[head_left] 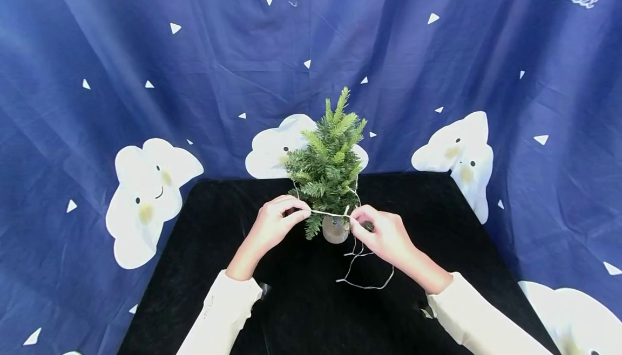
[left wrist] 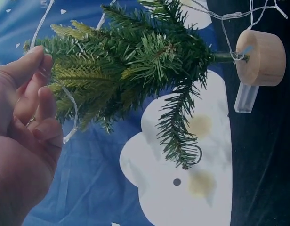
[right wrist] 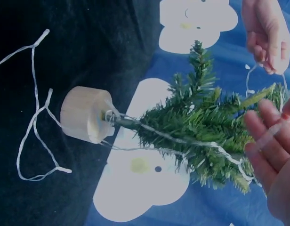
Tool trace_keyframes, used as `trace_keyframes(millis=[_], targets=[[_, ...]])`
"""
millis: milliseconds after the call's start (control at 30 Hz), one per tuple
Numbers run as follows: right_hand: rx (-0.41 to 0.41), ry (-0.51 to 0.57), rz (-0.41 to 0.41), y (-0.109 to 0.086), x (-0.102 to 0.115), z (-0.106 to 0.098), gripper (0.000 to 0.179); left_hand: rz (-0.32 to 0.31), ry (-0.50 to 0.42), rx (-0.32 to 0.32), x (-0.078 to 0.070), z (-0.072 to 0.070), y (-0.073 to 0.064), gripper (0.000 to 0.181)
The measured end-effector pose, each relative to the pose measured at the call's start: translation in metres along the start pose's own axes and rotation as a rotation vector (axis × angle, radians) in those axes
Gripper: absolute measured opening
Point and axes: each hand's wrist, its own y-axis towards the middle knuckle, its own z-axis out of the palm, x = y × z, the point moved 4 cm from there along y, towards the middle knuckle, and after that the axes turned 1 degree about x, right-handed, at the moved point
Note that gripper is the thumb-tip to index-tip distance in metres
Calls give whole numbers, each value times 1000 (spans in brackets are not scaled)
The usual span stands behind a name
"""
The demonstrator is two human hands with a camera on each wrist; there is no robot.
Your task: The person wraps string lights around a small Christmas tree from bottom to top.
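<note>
A small artificial Christmas tree [head_left: 330, 155] stands on a round wooden base [left wrist: 271, 59]. In front of its branches my two hands stretch a thin white string of lights [head_left: 329, 214] nearly level between them. My left hand [head_left: 277, 220] pinches the string between thumb and fingertips at the left. At the right, my right hand [head_left: 384, 231] pinches it beside a small bulb. More of the string passes around the tree's sides, and a strand [right wrist: 175, 139] runs along the branches to the trunk by the base. The right wrist view shows both hands near the treetop.
A slack loop of the light string [head_left: 367, 288] lies on the black cloth [head_left: 301, 306] below the right hand. A clear plastic piece [left wrist: 246, 98] shows beside the base. Behind the table hangs a blue curtain [head_left: 218, 36] with white clouds and triangles.
</note>
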Motion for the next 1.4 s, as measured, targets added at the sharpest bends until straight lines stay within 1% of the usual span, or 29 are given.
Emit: trace_keyframes(millis=[67,133,233,267,367,500,600,733,767,800,833,967,1067,1167,1400], targets=[[12,40,12,-3,-3,-2,9,-15,-37,-16,3,-1,-1,1],[23,72,17,-7,-6,-5,14,-32,-78,-29,6,-2,-2,3],[28,88,24,-13,-12,-10,18,-55,-110,-37,10,-4,-4,6],[28,89,26,-15,-14,-12,18,-59,-118,-40,12,-5,-4,4],[23,73,42,-21,-21,-19,15,-74,-128,-50,16,-7,-6,3],[27,45,77,-27,-30,-31,2,-91,-137,-68,22,-11,-7,5],[24,26,96,-31,-37,-40,7,-111,-140,-85,27,-13,-8,4],[9,2,111,-36,-45,-53,7,-144,-149,-107,31,-15,-10,4],[7,-2,116,-38,-47,-57,4,-150,-153,-107,32,-15,-10,4],[7,-7,124,-39,-49,-60,1,-156,-159,-104,32,-15,-11,5],[10,-10,131,-41,-51,-63,5,-167,-164,-101,33,-14,-12,5],[36,-25,125,-45,-56,-72,21,-200,-169,-104,17,-15,-12,5],[47,-32,106,-49,-61,-79,22,-222,-173,-136,6,-19,-12,5],[46,-36,117,-53,-67,-87,21,-234,-186,-161,10,-22,-14,7],[18,-60,247,-66,-79,-109,18,-278,-216,-178,24,-27,-19,10]])
